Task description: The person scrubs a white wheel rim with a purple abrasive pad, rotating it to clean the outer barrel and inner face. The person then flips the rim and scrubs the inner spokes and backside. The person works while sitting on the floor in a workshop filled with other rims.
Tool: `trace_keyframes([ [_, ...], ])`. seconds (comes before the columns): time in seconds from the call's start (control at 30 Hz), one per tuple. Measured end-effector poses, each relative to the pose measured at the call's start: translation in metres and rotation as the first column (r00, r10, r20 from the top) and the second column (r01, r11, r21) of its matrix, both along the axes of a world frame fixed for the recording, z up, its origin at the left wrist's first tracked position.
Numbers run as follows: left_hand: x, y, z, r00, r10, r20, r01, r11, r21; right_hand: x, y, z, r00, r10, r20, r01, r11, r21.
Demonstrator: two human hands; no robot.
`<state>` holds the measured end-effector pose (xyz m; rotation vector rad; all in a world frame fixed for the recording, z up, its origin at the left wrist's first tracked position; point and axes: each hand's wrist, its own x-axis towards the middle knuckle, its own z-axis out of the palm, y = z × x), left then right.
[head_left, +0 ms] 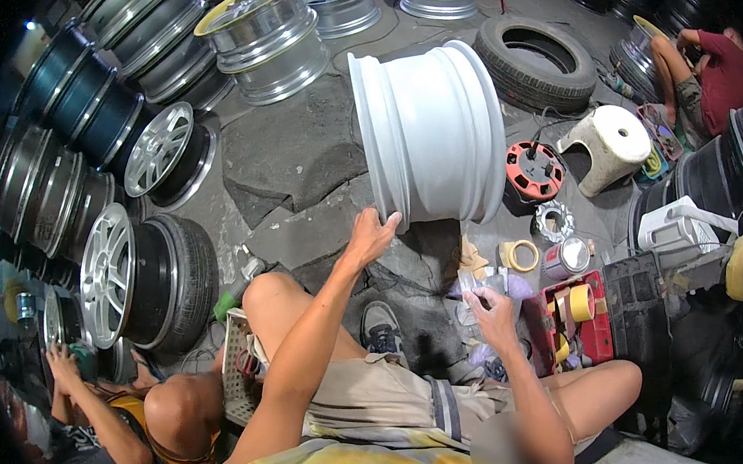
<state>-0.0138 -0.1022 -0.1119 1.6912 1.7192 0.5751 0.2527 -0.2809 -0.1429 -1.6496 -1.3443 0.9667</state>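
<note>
A wheel rim (436, 130) coated in plain pale grey-white stands on its edge on the floor in front of me. My left hand (373, 234) grips the near lower part of its lip, thumb against the edge. Lower and to the right, my right hand (491, 319) is apart from the rim, its fingers drawn together beside a clear plastic bag (472, 283). Whatever those fingers pinch, if anything, is too small to tell. Close by lie a roll of masking tape (519, 256) and an open tin can (567, 257).
A red crate (598, 333) of tape rolls stands right of my right hand. Beyond are an orange cable reel (535, 170), a white stool (612, 144) and a tyre (534, 63). Rims (106, 272) crowd the left. Two people sit nearby, lower left and far right.
</note>
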Motion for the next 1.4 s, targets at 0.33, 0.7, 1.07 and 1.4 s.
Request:
trace_keyframes([
  [0.33,-0.002,-0.038,-0.003,0.946,-0.269,0.179,0.271,0.962,0.012,-0.004,0.037,0.058,0.927,-0.138,0.350,-0.032,0.897,0.440],
  [0.7,-0.024,-0.025,0.099,0.819,-0.133,0.559,0.130,0.990,0.046,-0.010,0.113,0.104,0.659,-0.260,0.706,-0.268,0.795,0.543],
  [1.07,0.038,-0.016,0.082,0.702,-0.032,0.711,-0.114,0.981,0.157,-0.007,0.079,0.085,0.615,-0.246,0.749,-0.269,0.828,0.492],
  [1.4,0.058,-0.038,0.074,0.499,0.042,0.866,-0.058,0.998,-0.015,-0.012,0.171,0.140,0.534,-0.317,0.784,-0.286,0.805,0.520],
])
